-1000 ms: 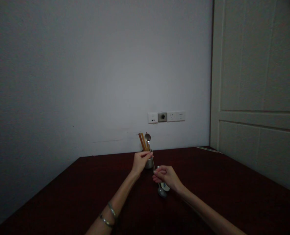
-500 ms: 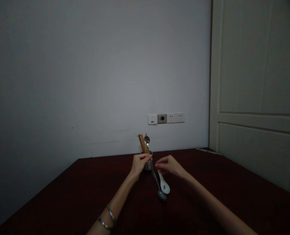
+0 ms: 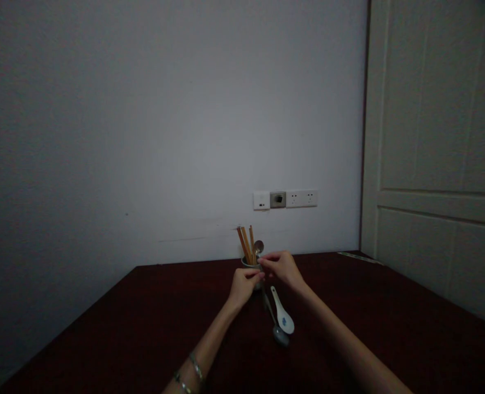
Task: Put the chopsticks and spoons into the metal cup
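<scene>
A small metal cup (image 3: 249, 262) stands on the dark red table (image 3: 144, 328) and holds wooden chopsticks (image 3: 245, 244) and a metal spoon (image 3: 258, 247). My left hand (image 3: 244, 285) is wrapped round the cup's near side. My right hand (image 3: 281, 269) is at the cup's rim, fingers pinched at the metal spoon's handle. On the table just in front lie a white ceramic spoon (image 3: 284, 319) with a blue mark and a second metal spoon (image 3: 278, 331), side by side. Bracelets (image 3: 188, 375) sit on my left wrist.
A pale wall stands behind the table with a row of sockets (image 3: 285, 198). A closed pale door (image 3: 434, 153) is on the right. A thin flat strip (image 3: 359, 257) lies at the table's far right corner.
My right hand has let go of the white spoon on the table and moved up to the cup's rim. The left hand stays on the cup.
</scene>
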